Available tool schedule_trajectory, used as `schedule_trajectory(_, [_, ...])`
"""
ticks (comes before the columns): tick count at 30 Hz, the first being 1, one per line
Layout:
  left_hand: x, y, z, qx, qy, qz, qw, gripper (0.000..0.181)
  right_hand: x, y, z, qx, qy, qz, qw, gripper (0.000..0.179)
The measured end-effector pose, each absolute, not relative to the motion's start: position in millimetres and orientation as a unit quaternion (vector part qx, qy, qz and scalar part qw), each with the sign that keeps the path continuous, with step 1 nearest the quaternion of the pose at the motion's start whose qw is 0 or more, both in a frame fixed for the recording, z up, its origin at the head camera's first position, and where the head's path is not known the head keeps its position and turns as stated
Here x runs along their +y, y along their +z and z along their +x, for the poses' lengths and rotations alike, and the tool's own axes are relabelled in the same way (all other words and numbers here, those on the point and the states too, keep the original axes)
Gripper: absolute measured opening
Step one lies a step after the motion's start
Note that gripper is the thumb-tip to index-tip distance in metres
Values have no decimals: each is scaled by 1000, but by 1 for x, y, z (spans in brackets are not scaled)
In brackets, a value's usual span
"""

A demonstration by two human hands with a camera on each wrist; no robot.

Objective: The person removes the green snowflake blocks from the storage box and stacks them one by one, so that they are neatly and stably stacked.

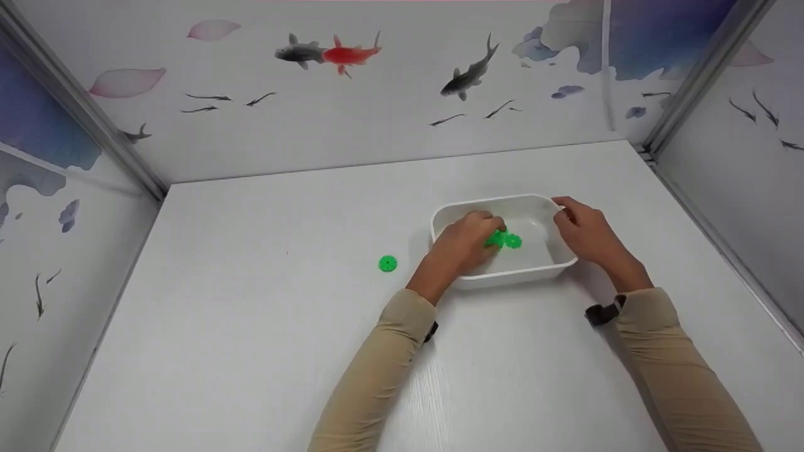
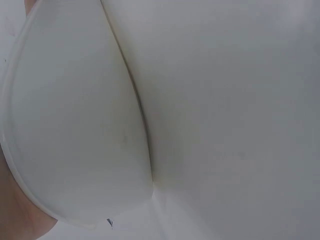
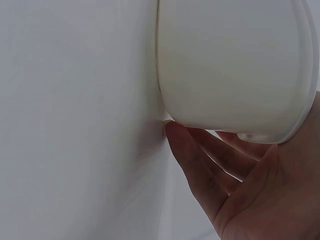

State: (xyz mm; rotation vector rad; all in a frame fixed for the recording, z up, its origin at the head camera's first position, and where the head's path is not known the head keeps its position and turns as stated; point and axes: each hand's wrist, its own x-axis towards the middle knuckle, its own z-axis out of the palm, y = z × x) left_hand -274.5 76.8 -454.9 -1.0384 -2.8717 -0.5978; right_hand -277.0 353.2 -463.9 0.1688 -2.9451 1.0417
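A white plastic tub (image 1: 509,274) sits on the table, open side up. My left hand (image 1: 463,243) reaches over its near left side, with curled fingers and thumb round small green toothed discs (image 1: 497,238) inside. Another green disc (image 1: 514,241) lies just beyond the fingertips on the tub floor. With my right hand (image 1: 584,229) I grip the tub's right end, thumb at the rim. In the right wrist view, the fingers (image 3: 186,150) reach down along the outer wall. The left wrist view shows mostly the tub's outer wall (image 2: 80,110), which hides the left fingers.
A single green disc with small holes (image 1: 388,263) lies on the white table (image 1: 251,301) left of the tub. Panels printed with fish (image 1: 352,55) enclose the back and both sides, joined by metal posts (image 1: 710,75).
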Motion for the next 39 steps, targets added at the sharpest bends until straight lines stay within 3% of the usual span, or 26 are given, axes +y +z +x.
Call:
schedule_trajectory(9, [68, -449, -275, -883, -263, -378, 86, 24, 353, -464, -279, -943, 330, 44, -8, 53])
schedule_trajectory(23, [17, -436, -266, -837, -368, -384, 129, 23, 353, -461, -275, -928, 368, 39, -29, 52])
schedule_trajectory(31, [-22, -437, -256, -831, -403, -358, 135, 26, 352, -458, -273, -927, 372, 40, -34, 53])
schedule_trajectory(39, [-55, -451, -249, -841, -397, -351, 108, 26, 356, -458, -274, -922, 383, 33, -51, 56])
